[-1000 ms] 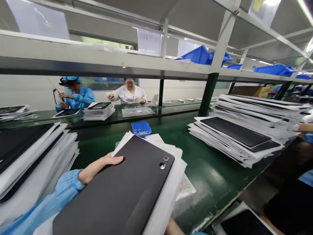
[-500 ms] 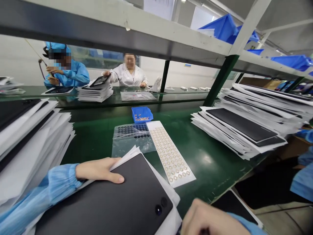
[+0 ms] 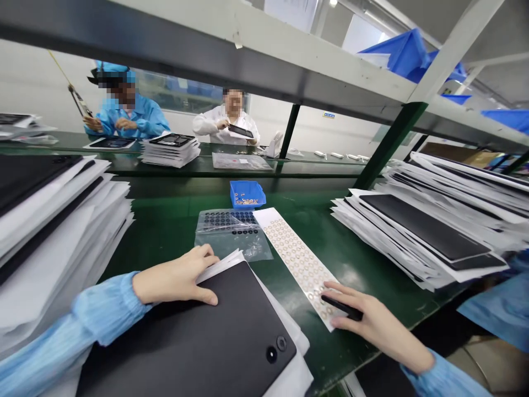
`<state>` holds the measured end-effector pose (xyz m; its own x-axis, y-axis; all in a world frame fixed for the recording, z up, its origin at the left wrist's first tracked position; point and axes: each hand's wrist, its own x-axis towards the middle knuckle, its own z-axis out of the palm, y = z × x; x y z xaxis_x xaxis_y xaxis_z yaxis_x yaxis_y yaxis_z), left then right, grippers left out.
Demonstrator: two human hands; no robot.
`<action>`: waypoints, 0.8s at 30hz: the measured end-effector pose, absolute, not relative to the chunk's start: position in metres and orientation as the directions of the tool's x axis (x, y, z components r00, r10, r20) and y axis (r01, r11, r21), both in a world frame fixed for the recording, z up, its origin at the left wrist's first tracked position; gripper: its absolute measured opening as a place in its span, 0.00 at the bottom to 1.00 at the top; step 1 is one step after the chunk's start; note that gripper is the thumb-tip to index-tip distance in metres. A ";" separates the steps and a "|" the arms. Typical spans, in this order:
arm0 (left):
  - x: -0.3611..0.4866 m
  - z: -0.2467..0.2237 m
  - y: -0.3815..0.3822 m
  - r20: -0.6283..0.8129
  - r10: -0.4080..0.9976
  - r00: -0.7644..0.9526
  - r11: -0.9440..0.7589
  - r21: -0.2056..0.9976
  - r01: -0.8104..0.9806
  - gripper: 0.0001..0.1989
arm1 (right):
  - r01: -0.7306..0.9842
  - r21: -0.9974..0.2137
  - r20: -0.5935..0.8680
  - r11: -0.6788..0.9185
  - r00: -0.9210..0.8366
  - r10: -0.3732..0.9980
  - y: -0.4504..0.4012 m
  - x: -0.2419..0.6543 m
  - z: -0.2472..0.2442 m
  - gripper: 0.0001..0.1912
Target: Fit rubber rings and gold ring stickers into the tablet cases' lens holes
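Observation:
A black panel (image 3: pixel 185 336) with two round camera rings at its right corner lies on white sheets at the lower middle. My left hand (image 3: pixel 185 275) grips the upper left edge of panel and sheets, thumb on the black face. My right hand (image 3: pixel 363 317) holds a short black tool (image 3: pixel 342 307) between its fingers, over the near end of a white strip (image 3: pixel 295 259) with rows of small gold rings. Left of the strip lies a clear bag (image 3: pixel 231 237) with black rings. A blue bin (image 3: pixel 247 194) of small parts stands behind.
Tall stacks of panels and paper stand at the left (image 3: pixel 61 237) and the right (image 3: pixel 425 231). A shelf (image 3: pixel 264 60) crosses overhead. Two people work beyond the bench, one in blue (image 3: pixel 144 113), one in white (image 3: pixel 210 122).
My right hand has come up from the bottom edge to the strip, now showing the black tool. The far person in white holds up a dark panel. The view has shifted slightly.

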<state>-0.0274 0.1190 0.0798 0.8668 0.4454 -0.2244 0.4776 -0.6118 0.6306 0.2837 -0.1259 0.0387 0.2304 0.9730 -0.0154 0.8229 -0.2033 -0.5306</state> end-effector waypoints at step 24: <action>-0.008 0.065 0.055 -0.053 0.145 0.988 -0.913 0.377 0.154 0.26 | 0.252 -0.961 0.103 -0.114 0.707 0.699 0.094 0.289 0.025 0.11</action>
<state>-0.0076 0.0551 0.0648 0.9881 0.1448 -0.0528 0.1540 -0.9134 0.3769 0.2887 0.0938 0.0245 0.7075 0.6992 0.1027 0.2520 -0.1139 -0.9610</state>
